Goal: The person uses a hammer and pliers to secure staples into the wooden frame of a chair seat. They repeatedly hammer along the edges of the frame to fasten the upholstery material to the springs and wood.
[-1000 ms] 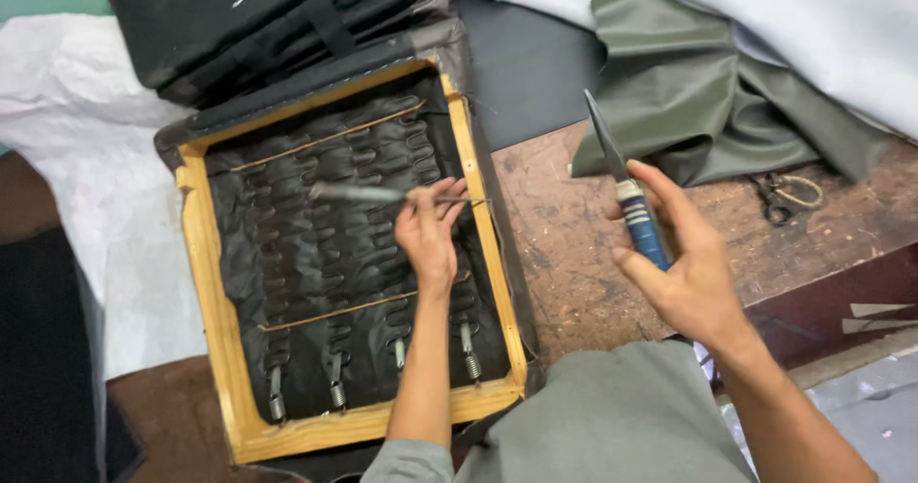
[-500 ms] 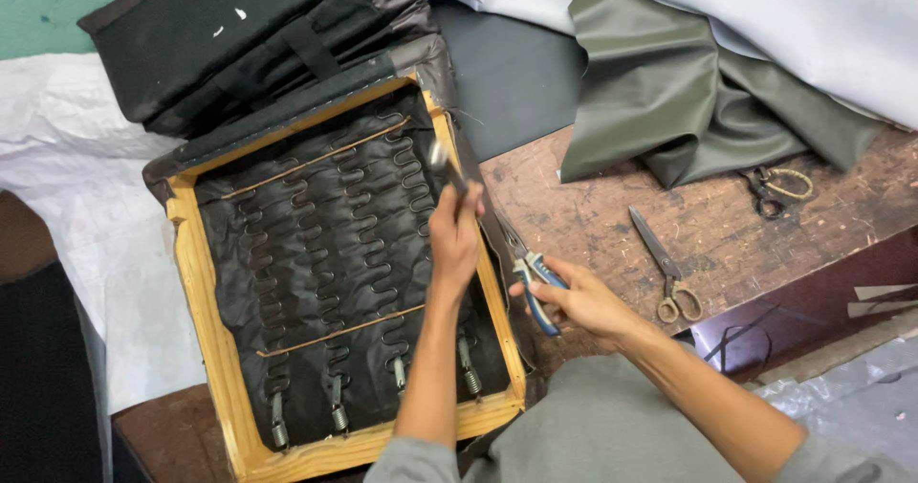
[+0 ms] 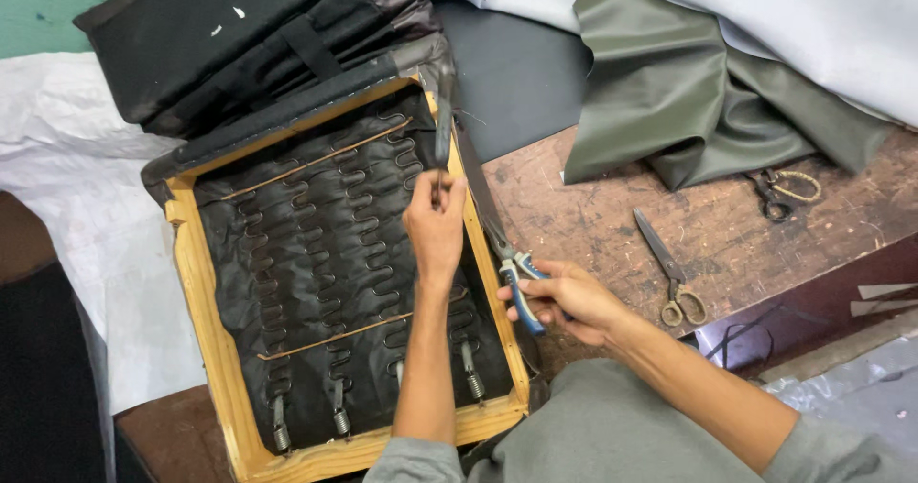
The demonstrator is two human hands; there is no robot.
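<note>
Right — left hand (image 3: 435, 223) sits over the upper right of the frame (image 3: 206, 292), fingers closed on a strip (image 3: 443, 129) of dark material that runs up and away from it toward the frame's top right corner. Strip's long axis is near vertical in view, roughly parallel to the right rail.

Right hand (image 3: 564, 301) is just outside that same rail, curled tight around blue-handled pliers (image 3: 512, 271). Pliers point up-left along the rail, nose toward the strip — can't tell whether the nose touches the fabric edge or the wood. Left hand is the nearer one to the corner; right is lower, close by.

Frame lies flat on the bench (image 3: 593, 206), underside up: zigzag springs (image 3: 354, 253) run across it over black lining, with coil ends hooked along the near rail. Nothing loose lying inside it.

Off to the right, well apart from both hands: scissors (image 3: 669, 268) flat on the bench, blades pointing up-left, and a second, darker tool (image 3: 779, 194) beside the olive fabric (image 3: 688, 110).
</note>
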